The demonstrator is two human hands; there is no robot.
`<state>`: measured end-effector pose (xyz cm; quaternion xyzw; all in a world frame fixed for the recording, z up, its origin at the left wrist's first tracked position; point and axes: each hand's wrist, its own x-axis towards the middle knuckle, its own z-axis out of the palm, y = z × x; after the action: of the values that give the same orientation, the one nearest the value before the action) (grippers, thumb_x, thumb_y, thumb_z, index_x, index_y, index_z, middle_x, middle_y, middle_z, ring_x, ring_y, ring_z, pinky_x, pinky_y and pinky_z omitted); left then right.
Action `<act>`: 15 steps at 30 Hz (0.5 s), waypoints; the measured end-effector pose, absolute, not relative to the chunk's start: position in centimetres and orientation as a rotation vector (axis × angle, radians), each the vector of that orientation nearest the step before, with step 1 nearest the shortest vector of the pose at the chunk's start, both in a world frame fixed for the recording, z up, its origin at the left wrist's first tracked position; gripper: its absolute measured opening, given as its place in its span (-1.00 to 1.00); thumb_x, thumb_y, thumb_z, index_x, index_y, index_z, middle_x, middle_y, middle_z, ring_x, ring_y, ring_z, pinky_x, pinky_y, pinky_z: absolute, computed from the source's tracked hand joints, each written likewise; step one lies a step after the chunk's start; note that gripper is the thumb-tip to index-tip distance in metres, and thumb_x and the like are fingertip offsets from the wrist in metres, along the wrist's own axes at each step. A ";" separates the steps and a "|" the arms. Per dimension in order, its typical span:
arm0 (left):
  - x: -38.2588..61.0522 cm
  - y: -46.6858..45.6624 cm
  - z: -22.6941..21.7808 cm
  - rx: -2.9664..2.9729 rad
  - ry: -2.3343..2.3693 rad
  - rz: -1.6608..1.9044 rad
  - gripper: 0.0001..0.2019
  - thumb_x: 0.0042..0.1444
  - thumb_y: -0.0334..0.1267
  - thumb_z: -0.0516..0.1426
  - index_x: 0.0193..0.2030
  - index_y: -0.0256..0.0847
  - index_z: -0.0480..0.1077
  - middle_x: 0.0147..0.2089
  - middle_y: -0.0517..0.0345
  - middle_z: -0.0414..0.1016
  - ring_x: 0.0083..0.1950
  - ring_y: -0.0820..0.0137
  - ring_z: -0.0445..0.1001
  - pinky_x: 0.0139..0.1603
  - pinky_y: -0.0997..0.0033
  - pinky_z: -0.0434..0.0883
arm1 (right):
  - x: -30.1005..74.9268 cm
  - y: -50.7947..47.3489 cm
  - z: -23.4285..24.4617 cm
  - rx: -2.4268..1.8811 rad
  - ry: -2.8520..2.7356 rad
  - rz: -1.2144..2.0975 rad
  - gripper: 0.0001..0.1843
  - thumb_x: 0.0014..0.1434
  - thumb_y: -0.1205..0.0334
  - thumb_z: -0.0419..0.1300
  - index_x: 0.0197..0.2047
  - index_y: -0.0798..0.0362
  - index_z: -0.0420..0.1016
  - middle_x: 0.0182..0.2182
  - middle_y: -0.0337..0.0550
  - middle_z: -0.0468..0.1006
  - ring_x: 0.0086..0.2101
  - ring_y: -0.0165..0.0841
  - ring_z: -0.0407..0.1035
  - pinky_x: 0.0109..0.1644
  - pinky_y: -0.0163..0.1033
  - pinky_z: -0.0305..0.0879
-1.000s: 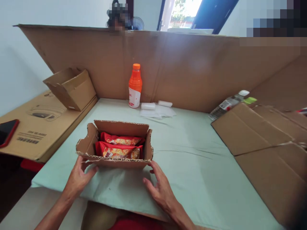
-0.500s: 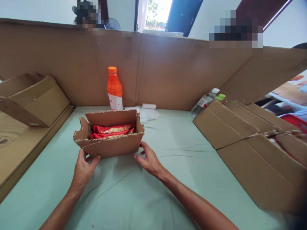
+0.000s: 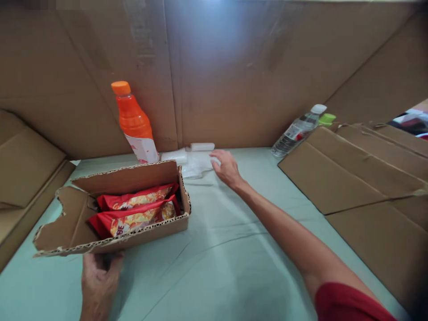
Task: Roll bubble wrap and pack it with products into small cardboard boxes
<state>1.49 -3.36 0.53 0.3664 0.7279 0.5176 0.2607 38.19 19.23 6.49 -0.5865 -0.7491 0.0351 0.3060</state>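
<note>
Head view, and we've got a change. The right hand (image 3: 227, 167) has left the cardboard box (image 3: 133, 236) and stretched out to 12 o'clock. Its fingers are open and flat, fingertips just touching the white plastic packets (image 3: 192, 160) and gripping nothing. The left hand (image 3: 100, 278) stays at 7 o'clock, fingers curled on the box's near wall, so one hand alone steadies it now. The box sits at 9 o'clock on the green cloth (image 3: 217, 258), with the red snack packets (image 3: 133, 209) inside. The orange bottle (image 3: 133, 122) stands at 11 o'clock and the clear water bottle (image 3: 297, 131) leans at 2.
</note>
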 end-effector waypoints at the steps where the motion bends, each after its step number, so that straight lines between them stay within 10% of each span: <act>1: 1.4 -3.4 0.3 1.002 1.989 1.400 -0.49 -0.05 -0.05 0.29 0.04 -0.10 0.29 -0.19 0.13 0.45 -0.06 0.17 0.52 0.13 0.06 0.45 | 38.0 21.3 6.9 -1.624 -1.998 0.012 -0.62 0.24 0.39 0.12 0.10 0.10 0.52 0.14 0.09 0.51 0.14 -0.08 0.31 0.22 0.08 0.20; 15: 1.4 -2.9 0.7 1.069 1.862 1.451 -0.50 -0.04 -0.06 0.28 0.02 -0.12 0.27 -0.15 0.12 0.42 -0.09 0.24 0.46 0.03 0.21 0.44 | 40.6 14.9 12.8 -1.402 -1.690 0.126 -0.77 0.19 0.19 0.16 -0.12 0.07 0.52 -0.13 -0.07 0.62 -0.14 -0.22 0.46 0.02 -0.10 0.35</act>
<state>1.37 -2.94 0.73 0.3971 0.6916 0.5388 0.2715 40.64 14.87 12.76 -0.5680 -0.6847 0.0512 0.4537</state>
